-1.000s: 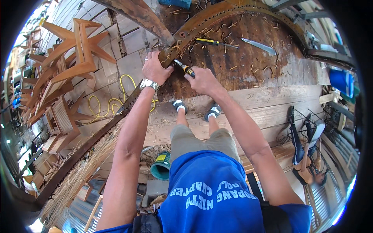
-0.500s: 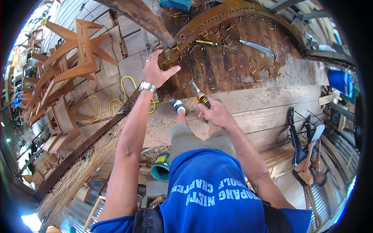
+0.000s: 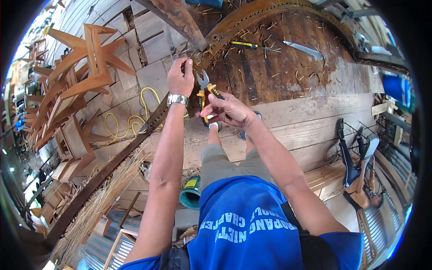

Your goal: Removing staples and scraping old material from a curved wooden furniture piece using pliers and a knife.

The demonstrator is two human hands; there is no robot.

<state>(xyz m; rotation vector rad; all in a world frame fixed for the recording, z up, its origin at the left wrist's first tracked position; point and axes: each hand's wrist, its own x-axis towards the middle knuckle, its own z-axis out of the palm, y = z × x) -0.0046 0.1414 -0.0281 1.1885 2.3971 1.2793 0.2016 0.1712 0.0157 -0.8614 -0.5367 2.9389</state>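
My right hand (image 3: 230,110) holds a pair of pliers (image 3: 211,88) with yellow-and-black handles. The handles are spread and the jaws stand apart, close to my left hand (image 3: 181,77). That hand is closed, thumb against curled fingers, over the left part of a curved brown wooden frame (image 3: 243,20) with a row of holes; whatever it pinches is too small to make out. Beyond, on the dark worn tabletop (image 3: 270,74), lie a tool (image 3: 244,45) with a yellow-and-black handle and thin shaft, and a silver knife blade (image 3: 303,49). Short fibre scraps are scattered around them.
Stacked wooden chair frames (image 3: 90,58) stand at the left. A yellow cord (image 3: 130,121) loops on the floor. Long straw-coloured strands (image 3: 105,193) and a green bucket (image 3: 191,193) are near my left arm. Another person (image 3: 357,184) sits at the right.
My left hand has gone from spread fingers to closed. My right hand has moved left toward it, and the pliers' handles and jaws have opened.
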